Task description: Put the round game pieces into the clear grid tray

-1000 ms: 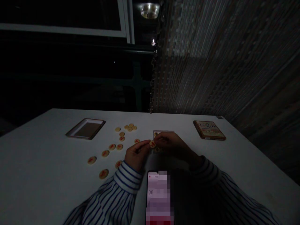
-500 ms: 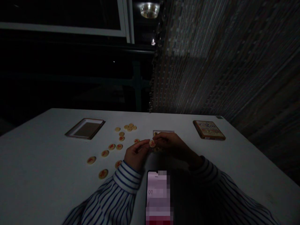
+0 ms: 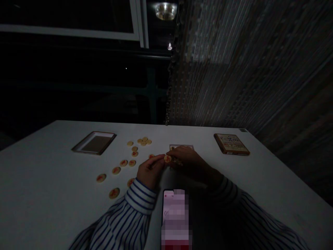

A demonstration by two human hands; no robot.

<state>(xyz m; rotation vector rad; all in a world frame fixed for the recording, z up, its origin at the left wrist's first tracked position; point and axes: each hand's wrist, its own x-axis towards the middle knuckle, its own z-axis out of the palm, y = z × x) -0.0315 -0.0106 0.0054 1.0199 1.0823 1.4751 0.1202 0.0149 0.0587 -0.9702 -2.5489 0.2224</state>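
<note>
A round, pale xiangqi piece [image 3: 168,158] with a red character is held up in front of me. My left hand [image 3: 151,170] pinches its left side between thumb and fingertips. From the right, my right hand [image 3: 191,160] curls in, its fingertips against the top and right of the same piece. Beneath and behind the right hand lies a shallow box [image 3: 181,145] with pieces in it, mostly covered by that hand. Left of my hands, several red-marked xiangqi pieces [image 3: 124,163] are scattered on the white table [image 3: 52,194]. Farther back sits a cluster of plain-looking pieces [image 3: 144,141].
An open, shallow lid or tray [image 3: 95,143] lies at the back left. A flat printed box [image 3: 231,144] is at the back right. Below my hands is a lit phone [image 3: 175,218]. A string curtain [image 3: 221,62] hangs beyond the table, and the room is dark.
My right hand has shifted slightly left, its fingers now closer over the piece. The piece has moved a little left and up. The scattered pieces stay where they were.
</note>
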